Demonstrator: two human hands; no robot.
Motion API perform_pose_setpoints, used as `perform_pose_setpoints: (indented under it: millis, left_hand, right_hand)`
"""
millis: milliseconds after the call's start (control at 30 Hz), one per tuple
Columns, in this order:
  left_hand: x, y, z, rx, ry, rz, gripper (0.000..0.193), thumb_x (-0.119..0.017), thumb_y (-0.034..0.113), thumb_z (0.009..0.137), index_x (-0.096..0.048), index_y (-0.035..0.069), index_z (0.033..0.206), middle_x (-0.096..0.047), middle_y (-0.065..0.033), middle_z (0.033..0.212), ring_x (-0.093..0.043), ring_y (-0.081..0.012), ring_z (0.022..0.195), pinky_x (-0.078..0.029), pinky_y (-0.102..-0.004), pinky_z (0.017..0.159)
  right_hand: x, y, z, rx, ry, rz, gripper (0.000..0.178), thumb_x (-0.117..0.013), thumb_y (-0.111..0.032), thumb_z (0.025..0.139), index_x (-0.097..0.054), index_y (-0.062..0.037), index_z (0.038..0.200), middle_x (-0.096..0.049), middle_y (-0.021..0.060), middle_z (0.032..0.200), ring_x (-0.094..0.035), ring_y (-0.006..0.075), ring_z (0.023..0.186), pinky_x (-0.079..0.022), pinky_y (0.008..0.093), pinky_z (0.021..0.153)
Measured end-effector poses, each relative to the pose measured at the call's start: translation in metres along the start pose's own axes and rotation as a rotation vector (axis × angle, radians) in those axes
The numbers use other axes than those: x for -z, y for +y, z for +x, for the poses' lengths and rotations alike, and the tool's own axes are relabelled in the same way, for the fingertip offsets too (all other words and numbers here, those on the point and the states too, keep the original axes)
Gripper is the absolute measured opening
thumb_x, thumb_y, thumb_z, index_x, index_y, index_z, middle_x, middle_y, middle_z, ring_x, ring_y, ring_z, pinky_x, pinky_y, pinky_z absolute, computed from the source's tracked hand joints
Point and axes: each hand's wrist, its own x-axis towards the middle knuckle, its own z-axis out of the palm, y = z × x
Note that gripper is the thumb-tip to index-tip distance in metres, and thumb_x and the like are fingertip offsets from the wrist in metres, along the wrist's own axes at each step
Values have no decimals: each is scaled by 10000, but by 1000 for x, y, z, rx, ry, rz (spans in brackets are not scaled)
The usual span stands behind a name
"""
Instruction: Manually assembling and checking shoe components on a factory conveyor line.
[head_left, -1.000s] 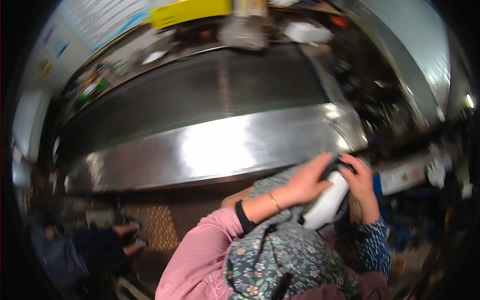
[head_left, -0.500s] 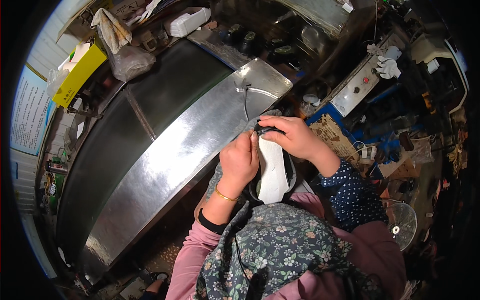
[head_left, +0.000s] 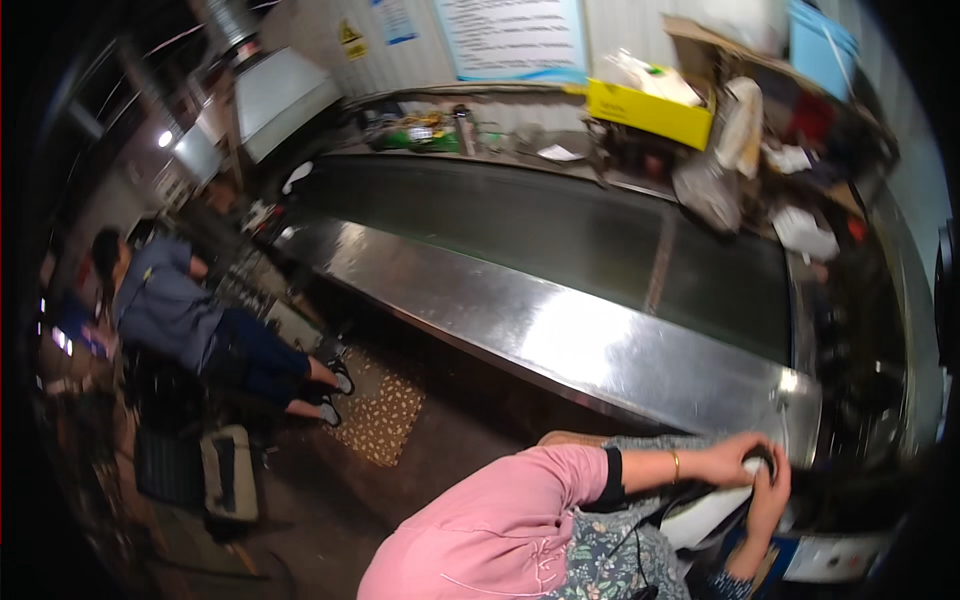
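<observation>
At the lower right, a black shoe upper around a long white insole [head_left: 703,519] lies close against my flowered apron. My left hand [head_left: 735,461] reaches across to its far end, fingers curled on the dark edge there. My right hand [head_left: 769,497] closes on the same end from the other side, so the two hands nearly meet. Between the fingers a dark rounded tip [head_left: 760,457] shows. The fingertips are partly hidden, and the near end of the shoe upper is blurred and partly covered by my arms.
A shiny metal ledge [head_left: 480,285] runs along a dark conveyor belt [head_left: 560,225] beyond my hands. A yellow box [head_left: 648,112] and a plastic bag [head_left: 707,190] stand behind it. At left, a person in dark clothes [head_left: 170,305] sits near a patterned mat [head_left: 382,420].
The view has swung to the left, so my hands now appear at the lower right and a seated person has come into sight. Both hands stay at the far end of the shoe upper.
</observation>
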Motion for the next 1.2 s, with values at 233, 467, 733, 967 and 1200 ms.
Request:
perform_pose_setpoints:
  millis: [233, 467, 733, 967, 1200]
  left_hand:
    - [-5, 18, -14, 154, 8, 261, 752, -767, 210, 726, -442, 0, 1371, -525, -232, 1327, -505, -386, 1249, -414, -409, 1059]
    - [1, 51, -9, 276, -78, 179, 766, -770, 172, 725, -430, 6, 1392, -516, -205, 1361, -492, -355, 1281, -410, -392, 1068]
    - [-12, 42, -5, 255, -87, 180, 743, -784, 164, 693, -473, 3, 1349, -544, -205, 1319, -518, -365, 1249, -430, -395, 1045]
    - [-21, 34, -8, 225, -5, 295, 734, -784, 171, 671, -499, 18, 1330, -587, -204, 1251, -554, -372, 1190, -453, -404, 1001]
    - [-41, 19, 1, 228, 42, 290, 680, -759, 156, 657, -520, 7, 1276, -582, -216, 1232, -541, -394, 1188, -443, -424, 1008]
  right_hand:
    - [-3, 12, -32, 67, 215, -342, 283, -553, -160, 1011, -675, 85, 1087, -713, 248, 997, -676, 337, 914, -532, 397, 827]
    - [10, 21, -21, 171, 226, -430, 229, -593, -108, 985, -665, 106, 1021, -697, 250, 880, -656, 345, 804, -533, 402, 764]
    - [21, 8, -18, 118, 168, -385, 287, -609, -172, 991, -668, 89, 1095, -708, 256, 1009, -672, 333, 887, -531, 393, 813]
    - [19, 80, -24, 120, 365, -75, 188, -686, -176, 927, -724, 5, 961, -704, 211, 972, -663, 344, 876, -532, 395, 740]
    - [-2, 84, -56, -71, 118, 208, 258, -570, -164, 982, -649, 38, 1121, -674, 176, 1073, -640, 260, 960, -509, 370, 848]
